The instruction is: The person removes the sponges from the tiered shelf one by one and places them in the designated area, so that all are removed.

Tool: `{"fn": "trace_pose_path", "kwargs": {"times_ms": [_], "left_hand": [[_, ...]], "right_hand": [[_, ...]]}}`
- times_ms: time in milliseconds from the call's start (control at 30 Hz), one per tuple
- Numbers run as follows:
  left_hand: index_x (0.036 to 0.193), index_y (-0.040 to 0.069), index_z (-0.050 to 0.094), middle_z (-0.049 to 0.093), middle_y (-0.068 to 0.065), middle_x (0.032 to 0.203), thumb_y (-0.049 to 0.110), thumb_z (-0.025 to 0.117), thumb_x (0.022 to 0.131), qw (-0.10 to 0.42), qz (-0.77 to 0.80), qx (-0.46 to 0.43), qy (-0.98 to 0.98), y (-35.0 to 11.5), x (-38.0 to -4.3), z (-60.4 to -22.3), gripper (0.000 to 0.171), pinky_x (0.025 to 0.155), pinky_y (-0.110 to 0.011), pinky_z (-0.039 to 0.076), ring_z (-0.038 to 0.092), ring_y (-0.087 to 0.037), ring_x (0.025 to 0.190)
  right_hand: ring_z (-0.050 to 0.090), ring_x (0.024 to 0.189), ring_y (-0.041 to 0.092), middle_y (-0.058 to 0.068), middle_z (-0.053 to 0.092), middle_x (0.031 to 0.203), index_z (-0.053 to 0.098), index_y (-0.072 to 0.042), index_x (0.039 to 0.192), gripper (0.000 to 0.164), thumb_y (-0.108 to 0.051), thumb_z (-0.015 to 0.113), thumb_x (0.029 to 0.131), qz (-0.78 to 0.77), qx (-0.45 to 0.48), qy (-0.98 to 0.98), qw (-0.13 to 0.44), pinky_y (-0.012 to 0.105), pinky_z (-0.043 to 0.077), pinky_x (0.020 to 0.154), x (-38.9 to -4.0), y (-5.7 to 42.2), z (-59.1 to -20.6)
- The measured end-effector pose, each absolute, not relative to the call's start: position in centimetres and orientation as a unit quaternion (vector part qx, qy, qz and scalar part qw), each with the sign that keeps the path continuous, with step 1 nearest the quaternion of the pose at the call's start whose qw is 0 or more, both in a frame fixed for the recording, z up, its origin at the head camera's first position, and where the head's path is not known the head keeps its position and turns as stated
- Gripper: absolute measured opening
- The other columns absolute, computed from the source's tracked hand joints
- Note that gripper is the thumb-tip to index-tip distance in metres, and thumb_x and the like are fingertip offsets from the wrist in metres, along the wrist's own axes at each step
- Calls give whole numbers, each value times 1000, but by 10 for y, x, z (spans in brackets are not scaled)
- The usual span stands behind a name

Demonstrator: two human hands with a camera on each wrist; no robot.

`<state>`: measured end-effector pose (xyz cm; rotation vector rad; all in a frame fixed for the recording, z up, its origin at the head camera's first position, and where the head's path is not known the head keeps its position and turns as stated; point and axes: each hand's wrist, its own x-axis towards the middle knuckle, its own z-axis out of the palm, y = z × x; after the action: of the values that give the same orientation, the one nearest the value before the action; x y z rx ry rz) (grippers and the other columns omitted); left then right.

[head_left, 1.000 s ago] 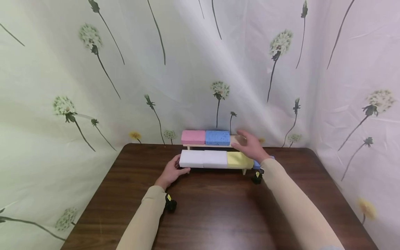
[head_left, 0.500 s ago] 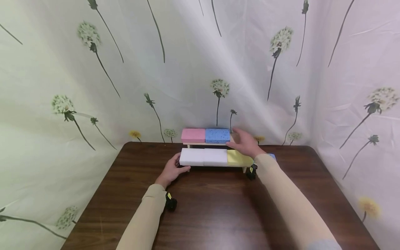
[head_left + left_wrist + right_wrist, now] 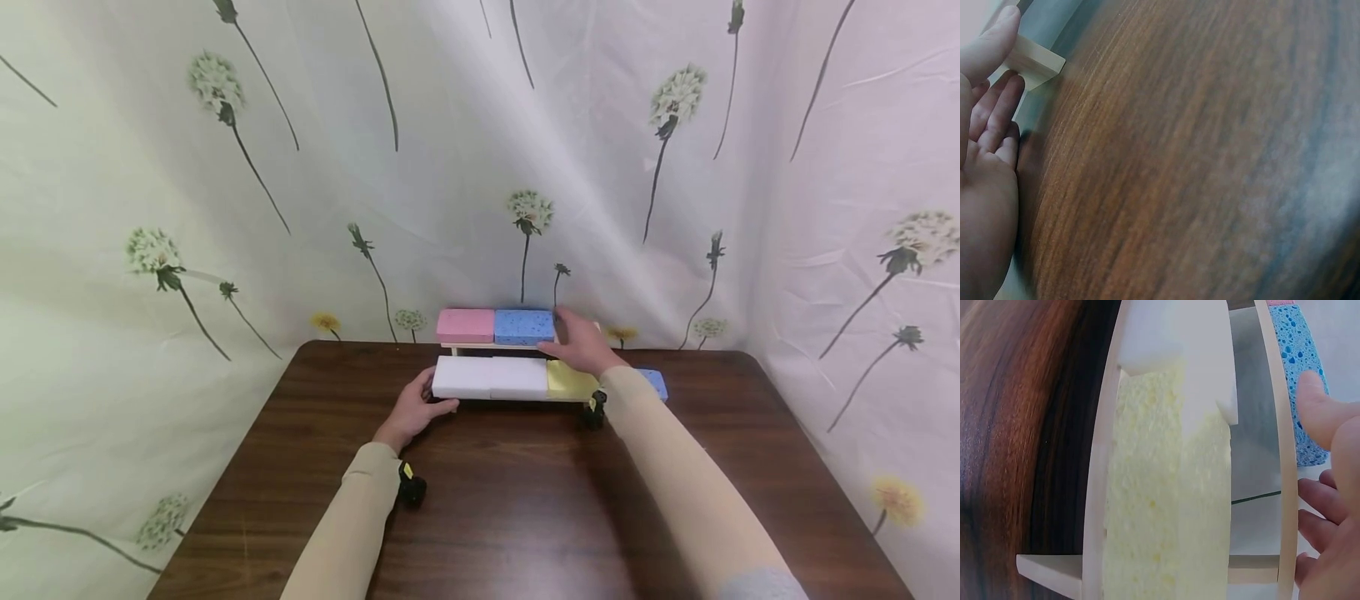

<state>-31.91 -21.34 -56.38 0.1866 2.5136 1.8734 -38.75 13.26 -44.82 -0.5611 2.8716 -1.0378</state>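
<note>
A two-tier wooden rack (image 3: 448, 345) stands on the table and bears block-shaped sponges. On its upper tier lie a pink sponge (image 3: 466, 325) and a blue sponge (image 3: 523, 327). My right hand (image 3: 583, 343) is at the blue sponge's right end. Its thumb (image 3: 1313, 403) lies against the sponge's front, while the index finger reaches the back corner. Two white sponges (image 3: 489, 377) and a yellow sponge (image 3: 570, 379) fill the lower tier. At that tier's left end my left hand (image 3: 415, 410) grips the rack, its fingers beside a wooden leg (image 3: 1035, 62).
Another blue sponge (image 3: 651, 383) shows past my right forearm, partly hidden by it. The dark wooden table (image 3: 510, 508) stretches toward me. Behind the rack hangs a white curtain (image 3: 450, 167) printed with dandelions.
My right hand has moved left along the upper tier, up to the blue sponge's right end, and closed in on it. The left hand and the sponges have stayed in place.
</note>
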Motion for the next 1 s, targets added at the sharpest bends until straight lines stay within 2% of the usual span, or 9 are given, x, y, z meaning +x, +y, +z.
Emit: {"fn": "trace_pose_path", "kwargs": {"times_ms": [533,1000], "left_hand": [[157,5,43,56,-19,152,6,84,89,2,597,66,800,-213,-323,-558,79,125,-50,32,48,-34,145],[156,6,44,56,-18,153,6,85,88,2,595,58,802,-212,-321,-564,79,126,-48,32,48,-33,146]], "right_hand": [[36,153,40,23,38,165,31,0,162,82,-35,73,101,-324,-178,929,4,53,30,126,-393,124,-448],[33,154,38,20,36,167,29,-4,164,83,-33,74,100,-350,-155,924,11,53,30,126,-389,124,-450]]}}
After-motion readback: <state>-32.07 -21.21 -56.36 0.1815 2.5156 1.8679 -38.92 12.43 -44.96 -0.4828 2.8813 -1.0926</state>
